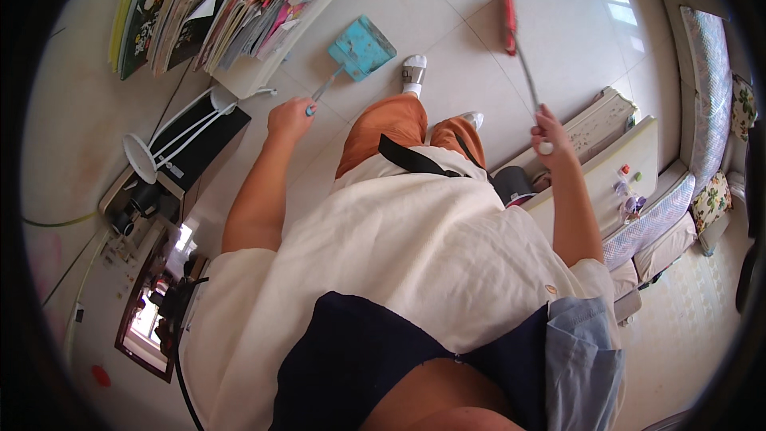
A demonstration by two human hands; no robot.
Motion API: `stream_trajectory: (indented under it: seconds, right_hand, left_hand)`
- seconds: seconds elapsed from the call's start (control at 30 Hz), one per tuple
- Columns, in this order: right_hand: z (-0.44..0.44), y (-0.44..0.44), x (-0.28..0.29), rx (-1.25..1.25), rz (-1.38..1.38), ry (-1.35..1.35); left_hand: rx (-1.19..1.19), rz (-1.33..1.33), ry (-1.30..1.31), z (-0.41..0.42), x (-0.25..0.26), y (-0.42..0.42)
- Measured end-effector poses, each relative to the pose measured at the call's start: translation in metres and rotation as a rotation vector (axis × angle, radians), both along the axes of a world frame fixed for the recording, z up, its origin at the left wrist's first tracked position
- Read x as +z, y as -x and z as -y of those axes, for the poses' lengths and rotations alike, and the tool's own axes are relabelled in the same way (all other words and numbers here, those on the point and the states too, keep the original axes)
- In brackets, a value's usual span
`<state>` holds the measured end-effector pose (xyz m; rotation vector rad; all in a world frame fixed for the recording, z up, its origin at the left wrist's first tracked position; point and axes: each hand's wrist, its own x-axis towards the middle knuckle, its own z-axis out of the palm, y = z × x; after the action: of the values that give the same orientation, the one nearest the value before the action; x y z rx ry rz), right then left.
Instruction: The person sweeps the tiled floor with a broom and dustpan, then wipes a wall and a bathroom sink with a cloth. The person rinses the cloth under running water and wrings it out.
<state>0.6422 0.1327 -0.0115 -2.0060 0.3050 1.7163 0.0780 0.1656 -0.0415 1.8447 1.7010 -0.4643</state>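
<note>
My left hand [291, 121] is closed around the handle of a blue long-handled dustpan [362, 48]. The pan is scuffed and rests on or just over the pale floor tiles, left of my foot. In my right hand [552, 137] I grip the grey handle of a red-headed broom [509, 24], whose white end cap shows at my palm. The broom head is ahead and to the right, well apart from the dustpan. Its bristles are blurred, so contact with the floor is hard to tell.
Books and magazines [239, 12] crowd a white shelf at the far left, with a white stool [140, 155] nearby. On the right stand a cream coffee table [598, 173], a dark bin [513, 184] and a sofa with quilted covers [709, 84]. My slippered foot [414, 72] is on the tiles.
</note>
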Motion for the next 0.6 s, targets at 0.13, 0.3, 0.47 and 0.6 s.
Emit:
stream_trajectory:
  seconds: [0.13,0.3,0.47,0.6]
  right_hand:
    - [0.006,0.086,0.002,0.523,-0.065,-0.055]
    - [0.015,0.151,0.015,0.587,-0.28,-0.079]
    - [0.066,0.129,0.032,0.423,-0.455,-0.097]
    - [0.124,0.089,0.09,0.492,-0.37,-0.13]
  left_hand:
    - [0.03,-0.006,0.013,0.004,0.003,-0.002]
    - [0.024,-0.049,0.015,0.01,0.002,-0.007]
    - [0.008,-0.02,-0.051,0.031,-0.005,0.003]
    - [0.031,-0.01,-0.075,0.068,-0.006,0.003]
